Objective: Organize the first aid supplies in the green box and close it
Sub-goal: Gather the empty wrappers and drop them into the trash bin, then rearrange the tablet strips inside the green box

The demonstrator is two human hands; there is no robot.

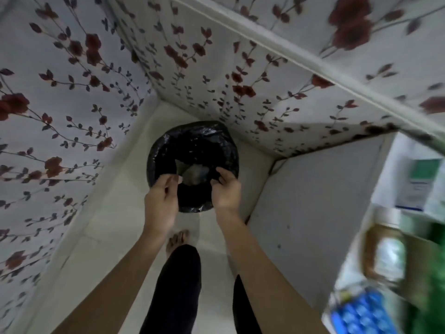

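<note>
Floral wallpaper (72,104) covers the corner where a black-lined bin (192,150) stands on pale floor. Its liner rim is pinched by the left hand (160,201) and right hand (225,189). Blurred supplies (382,256) are seen at right; the green box (435,273) is barely discernible.

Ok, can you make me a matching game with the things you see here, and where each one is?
Things:
1. bin with black bag
2. bare foot
3. blue blister pack
4. flowered wallpaper

Places:
A. bottom right, blurred
B. on the walls
C. in the floor corner, under both hands
D. on the floor, just below the bin

Pairs: 1-C, 2-D, 3-A, 4-B
</note>
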